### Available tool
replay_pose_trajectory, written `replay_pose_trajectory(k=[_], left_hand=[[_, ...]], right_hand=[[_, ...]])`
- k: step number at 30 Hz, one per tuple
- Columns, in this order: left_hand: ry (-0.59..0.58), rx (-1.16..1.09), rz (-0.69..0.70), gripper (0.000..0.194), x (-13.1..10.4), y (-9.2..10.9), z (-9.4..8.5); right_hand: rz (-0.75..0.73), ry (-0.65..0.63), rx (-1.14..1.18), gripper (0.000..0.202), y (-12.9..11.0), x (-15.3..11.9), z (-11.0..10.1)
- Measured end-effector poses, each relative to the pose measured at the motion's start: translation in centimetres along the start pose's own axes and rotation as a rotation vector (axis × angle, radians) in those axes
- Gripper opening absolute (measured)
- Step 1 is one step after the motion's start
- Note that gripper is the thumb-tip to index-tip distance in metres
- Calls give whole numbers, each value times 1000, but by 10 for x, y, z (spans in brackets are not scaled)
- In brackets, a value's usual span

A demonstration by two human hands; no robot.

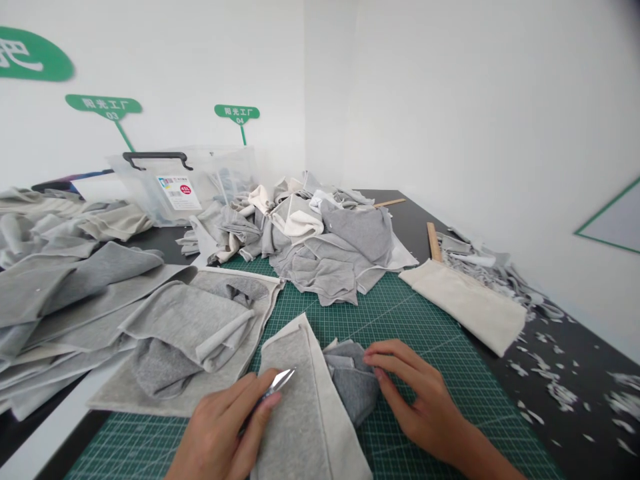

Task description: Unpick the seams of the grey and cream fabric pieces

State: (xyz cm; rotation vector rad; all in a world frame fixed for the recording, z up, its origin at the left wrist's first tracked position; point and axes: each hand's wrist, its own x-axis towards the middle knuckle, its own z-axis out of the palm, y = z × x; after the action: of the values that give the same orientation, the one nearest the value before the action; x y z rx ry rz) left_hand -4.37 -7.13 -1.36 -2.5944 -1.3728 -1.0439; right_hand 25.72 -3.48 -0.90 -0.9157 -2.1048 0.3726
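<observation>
My left hand (227, 423) is closed around a small pair of thread snips (281, 380), their pointed metal blades aimed up and to the right. It rests over a light grey fabric panel (300, 407) with a pale seamed edge. At that panel's right side a darker grey bunched cloth piece (353, 383) sticks out from beneath. My right hand (417, 393) pinches the right edge of this darker cloth between thumb and fingers. Both hands are above the green cutting mat (425, 320).
Grey fabric pieces (185, 327) lie stacked on the left. A heap of mixed grey and cream cloth (330, 233) sits at the back, near a clear plastic box (150, 187). On the right are a folded cream cloth (465, 300), a wooden ruler (433, 241) and white scraps (560, 393).
</observation>
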Motion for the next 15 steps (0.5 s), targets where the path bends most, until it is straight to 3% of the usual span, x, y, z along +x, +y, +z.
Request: replay_pose_trajectory(k=[7, 15], left_hand=[[-57, 30, -10, 38, -2, -2, -1], [-15, 34, 44, 31, -2, -1, 0]], right_hand=[[24, 4, 5, 28, 1, 1, -1], [39, -9, -23, 28, 6, 0, 0]])
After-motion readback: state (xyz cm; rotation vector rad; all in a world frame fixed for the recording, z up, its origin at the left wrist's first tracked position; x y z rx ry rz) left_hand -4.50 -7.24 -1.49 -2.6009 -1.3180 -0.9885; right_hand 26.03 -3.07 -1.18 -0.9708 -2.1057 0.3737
